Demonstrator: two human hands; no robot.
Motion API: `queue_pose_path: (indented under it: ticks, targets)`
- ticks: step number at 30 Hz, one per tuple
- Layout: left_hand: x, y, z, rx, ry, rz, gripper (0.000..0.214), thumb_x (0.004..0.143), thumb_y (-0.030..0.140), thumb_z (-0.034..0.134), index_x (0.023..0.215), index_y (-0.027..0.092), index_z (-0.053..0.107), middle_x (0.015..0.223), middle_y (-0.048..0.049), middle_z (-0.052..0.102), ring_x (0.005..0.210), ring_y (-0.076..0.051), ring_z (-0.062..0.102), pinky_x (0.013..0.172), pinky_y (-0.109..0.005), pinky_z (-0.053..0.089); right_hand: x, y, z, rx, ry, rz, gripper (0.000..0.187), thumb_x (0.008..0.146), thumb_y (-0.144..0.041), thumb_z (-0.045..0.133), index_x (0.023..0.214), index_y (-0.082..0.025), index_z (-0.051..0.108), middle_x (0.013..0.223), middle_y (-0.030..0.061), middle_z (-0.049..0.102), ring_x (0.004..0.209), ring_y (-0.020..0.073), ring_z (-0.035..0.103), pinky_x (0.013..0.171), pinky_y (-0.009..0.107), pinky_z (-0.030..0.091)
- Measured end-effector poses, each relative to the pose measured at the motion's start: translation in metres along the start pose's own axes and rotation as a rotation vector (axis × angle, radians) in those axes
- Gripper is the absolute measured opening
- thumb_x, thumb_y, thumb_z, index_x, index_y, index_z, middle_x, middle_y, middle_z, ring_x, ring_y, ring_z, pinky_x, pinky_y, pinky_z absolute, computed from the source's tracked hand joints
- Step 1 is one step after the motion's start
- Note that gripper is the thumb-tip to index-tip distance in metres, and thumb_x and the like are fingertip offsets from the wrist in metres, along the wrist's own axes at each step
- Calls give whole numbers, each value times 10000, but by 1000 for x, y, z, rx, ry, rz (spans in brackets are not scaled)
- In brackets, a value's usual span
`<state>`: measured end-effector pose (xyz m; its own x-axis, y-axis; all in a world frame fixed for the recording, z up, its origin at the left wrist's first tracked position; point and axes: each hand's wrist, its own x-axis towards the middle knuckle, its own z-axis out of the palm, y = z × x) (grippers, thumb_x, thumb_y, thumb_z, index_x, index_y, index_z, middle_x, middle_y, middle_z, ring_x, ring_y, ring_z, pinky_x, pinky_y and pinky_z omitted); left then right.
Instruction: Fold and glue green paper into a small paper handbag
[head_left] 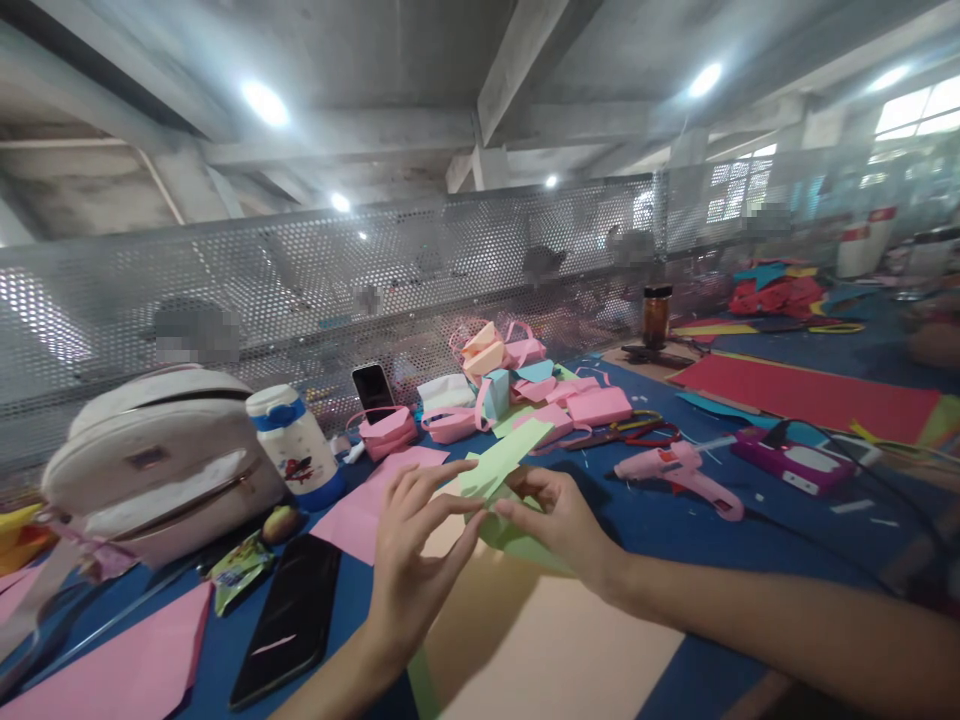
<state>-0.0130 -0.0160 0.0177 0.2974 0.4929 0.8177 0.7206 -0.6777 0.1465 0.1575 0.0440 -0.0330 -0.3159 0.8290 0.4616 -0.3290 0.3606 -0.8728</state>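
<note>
A light green folded paper piece [510, 460] is held up above the table between both hands. My left hand [420, 540] has its thumb and fingertips closed on the paper's left edge, the other fingers stretched out. From the other side, my right hand [562, 515] pinches the lower right of the same paper between thumb and fingers. Directly below lies a peach paper sheet [570, 640] with a green sheet's edge showing under it. Pink paper [375, 505] lies left of my left hand.
A pink glue gun [682, 470] and scissors [637, 428] lie at the right, near a purple box [791, 460]. Small pink paper bags [600, 405] are heaped behind. At the left are a black phone [289, 620], a bottle [296, 445] and a white backpack [165, 450].
</note>
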Motion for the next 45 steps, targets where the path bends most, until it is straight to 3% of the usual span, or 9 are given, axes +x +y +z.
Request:
queue_pose_path:
  ticks: [7, 21, 30, 45]
  targets:
    - [-4, 0, 3, 8, 19, 34, 260, 884, 93, 662, 1085, 256, 677, 1243, -62, 681, 1088, -230, 633, 954, -424, 421, 0, 0, 1, 24, 19, 6, 248, 772, -421, 798, 822, -181, 761, 788, 36, 728, 755, 174, 660, 724, 284, 525]
    - [-3, -1, 4, -58, -10, 15, 217, 883, 96, 673, 1019, 264, 695, 1184, -42, 731, 1015, -228, 647, 964, -462, 403, -2, -2, -1, -43, 20, -43, 112, 775, -324, 803, 788, -216, 777, 782, 10, 744, 743, 150, 650, 711, 247, 496]
    - [-1, -2, 5, -119, -39, -41, 152, 885, 127, 680, 953, 253, 732, 1147, -63, 749, 966, -228, 644, 860, -418, 456, -3, -11, 2, -53, 40, -32, 53, 756, -273, 793, 751, -224, 774, 771, 5, 742, 764, 162, 665, 730, 256, 498]
    - [0, 0, 4, -76, -4, -65, 211, 879, 143, 683, 1009, 294, 750, 1163, -36, 747, 974, -237, 665, 845, -418, 487, -1, -15, 1, -75, 56, 21, 189, 761, -361, 783, 810, -179, 765, 797, 43, 736, 755, 181, 644, 729, 295, 512]
